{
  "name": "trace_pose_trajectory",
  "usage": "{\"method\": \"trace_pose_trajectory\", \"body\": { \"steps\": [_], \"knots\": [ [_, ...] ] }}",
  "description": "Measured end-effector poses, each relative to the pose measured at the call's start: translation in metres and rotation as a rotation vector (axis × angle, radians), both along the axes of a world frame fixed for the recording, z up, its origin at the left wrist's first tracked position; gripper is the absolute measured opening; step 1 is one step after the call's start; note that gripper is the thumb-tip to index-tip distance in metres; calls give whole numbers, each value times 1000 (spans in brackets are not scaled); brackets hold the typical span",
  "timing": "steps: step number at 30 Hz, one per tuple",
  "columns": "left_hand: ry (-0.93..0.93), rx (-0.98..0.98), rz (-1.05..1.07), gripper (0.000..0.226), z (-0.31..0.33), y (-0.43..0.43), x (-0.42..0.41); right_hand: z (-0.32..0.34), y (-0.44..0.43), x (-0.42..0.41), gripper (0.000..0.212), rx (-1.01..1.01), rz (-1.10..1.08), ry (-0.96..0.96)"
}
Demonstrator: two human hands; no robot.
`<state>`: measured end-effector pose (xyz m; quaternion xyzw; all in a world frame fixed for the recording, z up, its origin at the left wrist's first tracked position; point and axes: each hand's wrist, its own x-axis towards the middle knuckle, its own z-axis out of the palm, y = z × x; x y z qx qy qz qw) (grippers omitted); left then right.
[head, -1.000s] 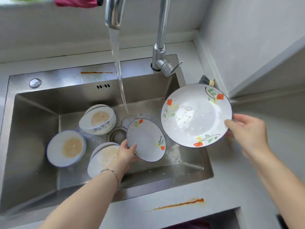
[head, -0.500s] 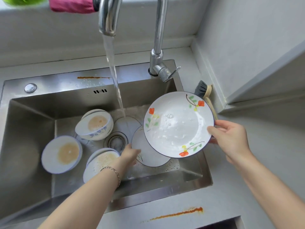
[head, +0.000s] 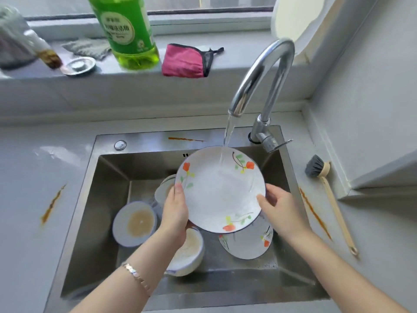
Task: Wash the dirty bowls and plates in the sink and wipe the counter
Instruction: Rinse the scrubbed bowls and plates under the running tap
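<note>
A white flowered plate (head: pixel 220 190) is tilted over the steel sink (head: pixel 108 199), under the running water from the tap (head: pixel 261 80). My left hand (head: pixel 174 211) grips its left rim, thumb on the face. My right hand (head: pixel 278 206) holds the right rim. A second flowered plate (head: pixel 246 243) lies on the sink floor beneath. Two dirty bowls (head: pixel 135 223) (head: pixel 188 251) with brownish residue sit to the left and front, and a third bowl (head: pixel 163 188) is partly hidden behind the plate.
A dish brush (head: pixel 325 190) lies on the counter right of the sink. Brown streaks mark the counter on the left (head: pixel 53 203), right (head: pixel 314 213) and behind the basin (head: pixel 186 139). A green detergent bottle (head: pixel 126 30) and a pink cloth (head: pixel 185 61) sit on the sill.
My left hand let go of the smaller plate, which now lies in the sink, and took the big plate's left rim. The big plate moved left under the stream. The view tilted up.
</note>
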<state>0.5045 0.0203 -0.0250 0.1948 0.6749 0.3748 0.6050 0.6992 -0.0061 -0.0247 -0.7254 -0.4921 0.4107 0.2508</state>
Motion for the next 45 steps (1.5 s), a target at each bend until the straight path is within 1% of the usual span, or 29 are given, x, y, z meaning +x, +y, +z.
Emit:
{"method": "trace_pose_trajectory", "body": {
  "steps": [2, 3, 4, 5, 6, 8, 10, 13, 15, 16, 18, 19, 21, 23, 24, 26, 27, 28, 29, 30, 31, 33, 34, 35, 37, 39, 41, 43, 45],
  "knots": [
    [-15, 23, 47, 39, 6, 0, -1, -3, 10, -7, 51, 29, 255, -491],
    [-27, 40, 61, 35, 7, 1, -1, -5, 16, -13, 57, 93, 361, -638],
    [-32, 66, 63, 31, 7, 1, -1, -5, 24, -20, 66, 113, 449, -723],
    [-32, 92, 58, 27, 7, 2, 0, -5, 32, -29, 80, 82, 512, -764],
    [-32, 101, 52, 28, 8, 3, 1, -8, 41, -37, 91, 35, 550, -774],
    [-44, 94, 37, 29, 8, 8, 4, -12, 58, -56, 97, 16, 588, -704],
    [-52, 86, 20, 30, 8, 13, 5, -13, 66, -75, 93, 65, 685, -609],
    [-47, 84, 43, 39, 5, 21, -3, -9, 61, -78, 81, 161, 1003, -541],
    [-60, 69, 40, 39, 2, 21, -11, -4, 58, -60, 74, 120, 1137, -542],
    [-59, 59, 28, 36, 3, 18, -14, -4, 60, -49, 77, 77, 1139, -568],
    [-51, 27, 1, 31, 3, 12, -15, -7, 67, -38, 86, 18, 1042, -652],
    [-61, 4, -1, 31, 4, 10, -14, -9, 70, -40, 85, 5, 989, -670],
    [-88, -69, 14, 35, 4, 10, -13, -9, 71, -52, 62, -30, 962, -585],
    [-118, -181, 48, 40, 4, 13, -14, -1, 67, -60, 44, -44, 938, -410],
    [-138, -238, 68, 41, 4, 14, -16, 4, 65, -58, 38, -38, 855, -335],
    [-190, -349, 109, 40, 5, 14, -20, 13, 64, -44, 29, 17, 582, -234],
    [-214, -398, 128, 39, 4, 13, -23, 16, 64, -35, 28, 47, 456, -240],
    [-242, -438, 146, 37, 3, 12, -25, 16, 65, -27, 31, 23, 364, -275],
    [-270, -468, 163, 37, 4, 10, -27, 17, 66, -20, 37, -64, 300, -309],
    [-291, -482, 172, 36, 4, 9, -28, 16, 66, -16, 43, -197, 240, -283],
    [-296, -481, 163, 36, 4, 8, -28, 15, 66, -13, 44, -335, 167, -176],
    [-264, -445, 105, 36, 8, 7, -26, 12, 64, -10, 28, -506, 31, 112],
    [-226, -410, 62, 38, 10, 6, -25, 12, 62, -8, 21, -541, -11, 201],
    [-173, -359, 7, 41, 11, 8, -25, 9, 58, -5, 20, -548, -32, 248],
    [-22, -215, -114, 44, 13, 15, -24, 0, 48, -3, 27, -531, -56, 324],
    [168, -6, -234, 41, 11, 23, -27, -8, 37, -8, 30, -479, -99, 406],
    [288, 176, -307, 34, 12, 32, -32, -14, 30, -17, 30, -388, -173, 497],
    [313, 295, -346, 28, 11, 39, -38, -16, 26, -23, 31, -254, -212, 542],
    [282, 327, -322, 26, 8, 42, -42, -10, 28, -23, 37, -99, -196, 520]
  ]
}}
